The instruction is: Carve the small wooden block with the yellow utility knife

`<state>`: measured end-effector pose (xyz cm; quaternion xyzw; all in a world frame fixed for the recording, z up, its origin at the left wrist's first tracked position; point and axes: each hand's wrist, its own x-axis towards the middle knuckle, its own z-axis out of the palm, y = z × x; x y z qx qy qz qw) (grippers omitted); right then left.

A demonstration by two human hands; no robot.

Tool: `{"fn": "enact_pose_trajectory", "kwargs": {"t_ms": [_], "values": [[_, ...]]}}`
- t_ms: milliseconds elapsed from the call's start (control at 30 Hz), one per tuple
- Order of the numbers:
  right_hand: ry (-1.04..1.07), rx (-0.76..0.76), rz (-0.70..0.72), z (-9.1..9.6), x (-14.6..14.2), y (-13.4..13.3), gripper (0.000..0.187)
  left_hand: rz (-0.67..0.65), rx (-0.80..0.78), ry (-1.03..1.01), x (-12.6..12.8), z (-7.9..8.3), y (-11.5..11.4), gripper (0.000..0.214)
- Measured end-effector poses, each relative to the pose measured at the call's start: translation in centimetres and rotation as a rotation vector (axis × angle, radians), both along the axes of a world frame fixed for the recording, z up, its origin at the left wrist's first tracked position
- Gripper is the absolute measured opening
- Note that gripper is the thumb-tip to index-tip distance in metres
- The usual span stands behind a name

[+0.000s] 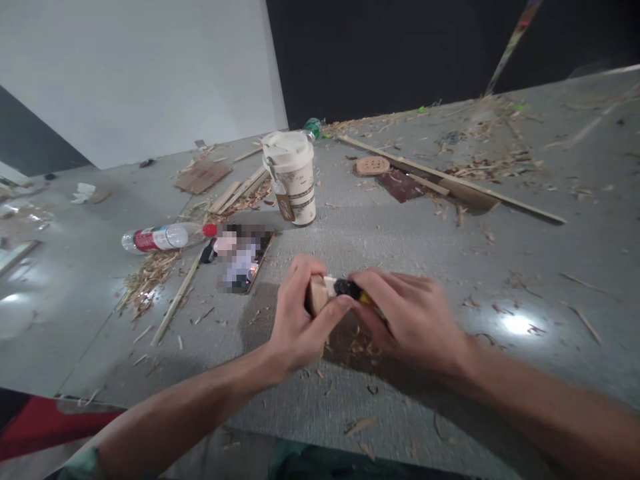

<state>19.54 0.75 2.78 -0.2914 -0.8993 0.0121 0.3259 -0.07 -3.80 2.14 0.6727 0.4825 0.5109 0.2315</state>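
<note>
My left hand (303, 317) is closed around a small light wooden block (318, 295), with the thumb stretched along its near side toward the right hand. A black-and-yellow handled tool (347, 288) is gripped in my right hand (407, 313), its black end meeting the pale right end of the block. Fingers cover most of the tool, so its working edge and exact kind are hidden. Both hands meet just above the grey table (310, 400), over a scatter of wood shavings (365, 343).
Beyond the hands stands a lidded paper cup (295, 180). To the left lie a phone (247, 263), a red-capped plastic bottle (167, 238) and a thin wood strip (176, 301). Long strips (500, 193), a round carved wooden piece (373, 165) and a brown sheet (400, 185) lie farther back.
</note>
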Motion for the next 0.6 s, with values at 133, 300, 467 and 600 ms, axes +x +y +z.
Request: {"fn": "enact_pose_trajectory", "kwargs": {"t_ms": [133, 300, 467, 600], "values": [[0.059, -0.055, -0.01, 0.1, -0.1, -0.1, 0.027, -0.014, 0.068, -0.019, 0.1, 0.0, 0.0, 0.026], [0.062, -0.067, 0.087, 0.3, 0.1, 0.3, 0.026, -0.025, 0.031, -0.048, 0.0, -0.6, 0.6, 0.036], [0.026, -0.071, 0.207, 0.2, 0.4, 0.8, 0.022, -0.059, 0.049, -0.056, 0.0, -1.0, 0.9, 0.04], [0.022, -0.072, 0.237, 0.2, 0.5, 0.9, 0.024, -0.081, 0.053, -0.025, -0.1, -0.9, 0.9, 0.041]]}}
